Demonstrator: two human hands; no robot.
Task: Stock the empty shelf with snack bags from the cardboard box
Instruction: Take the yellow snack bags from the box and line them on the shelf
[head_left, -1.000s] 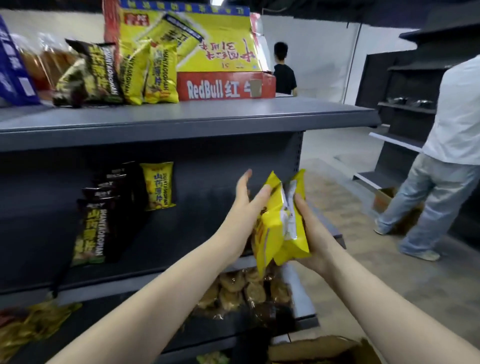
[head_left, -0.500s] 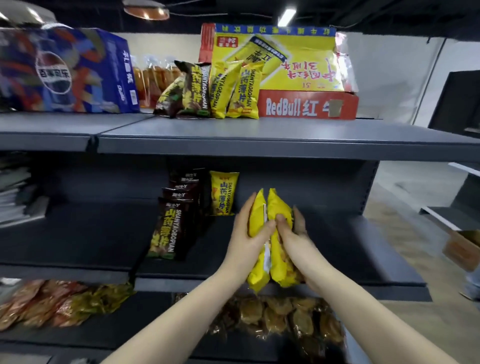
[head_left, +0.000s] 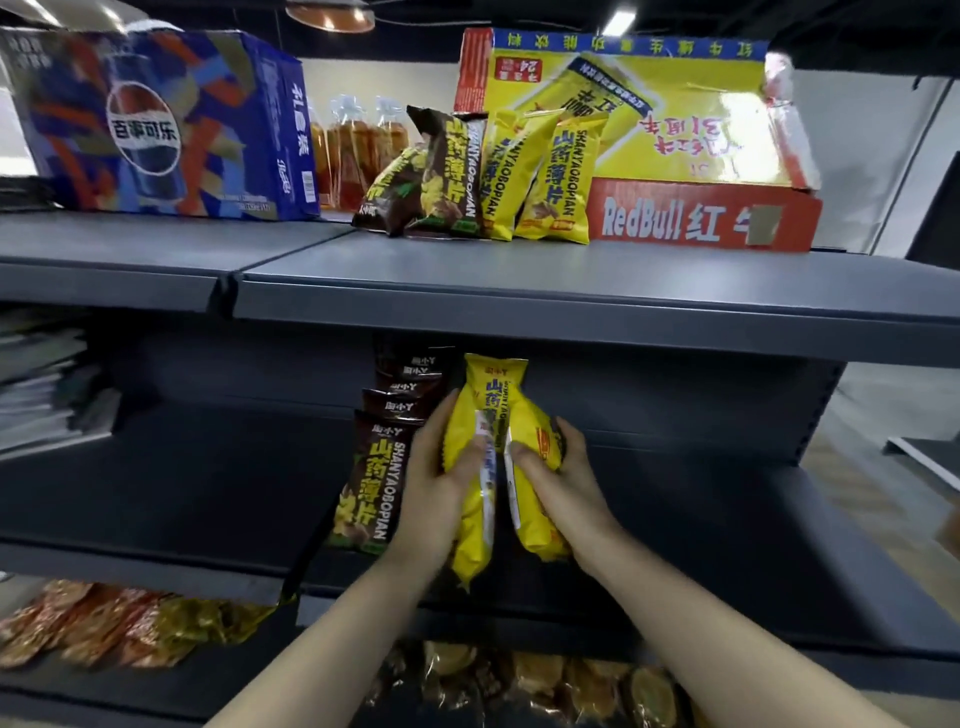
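— Where are the yellow bags (head_left: 470, 543)?
— Centre of the frame, over the middle shelf (head_left: 727, 525). The left hand (head_left: 434, 486) is wrapped round one, the right hand (head_left: 563, 480) round the other, side by side.
— What's around them?
— A row of brown bags (head_left: 369, 483) just left, and a third bag (head_left: 493, 382) upright behind. Above, there's a Pepsi box (head_left: 156, 124) upper left and a Red Bull box (head_left: 701, 221) upper right.

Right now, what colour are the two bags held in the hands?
Yellow: both snack bags, each with a white back seam. Head view.
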